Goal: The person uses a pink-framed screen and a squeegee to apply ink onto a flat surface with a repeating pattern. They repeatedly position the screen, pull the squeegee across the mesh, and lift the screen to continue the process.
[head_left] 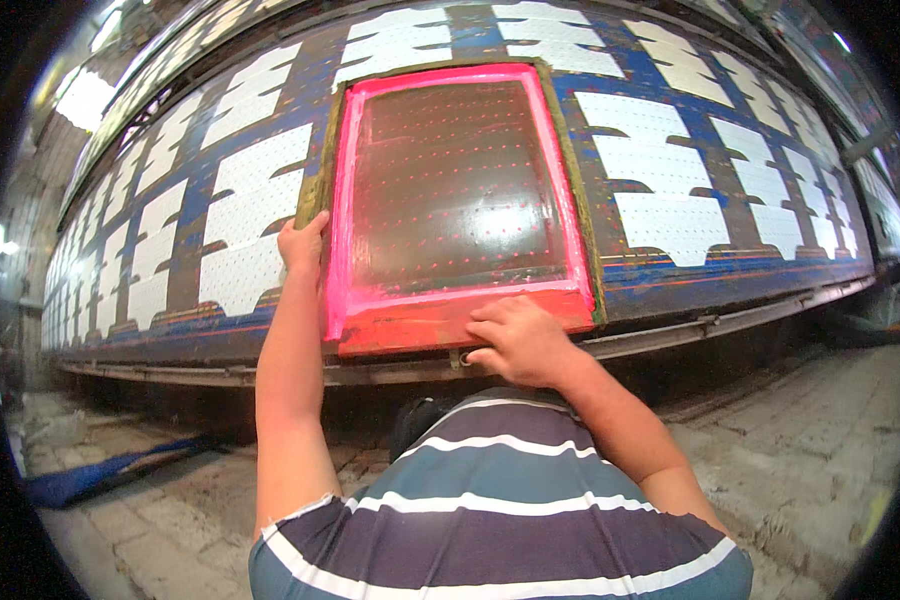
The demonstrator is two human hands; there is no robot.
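From the head view we look down on a long dark-blue tabletop [735, 268] lined with white notched sheets [655, 168]. A pink-bordered mesh frame [450, 190] lies midway along its near edge, sheets at either side. Our left hand [304, 242] pinches the frame's left border, thumb uppermost. Our right hand [522, 342] is at the red strip along the frame's near side, fingers [488, 329] curled and slightly parted; we cannot tell whether they grip anything.
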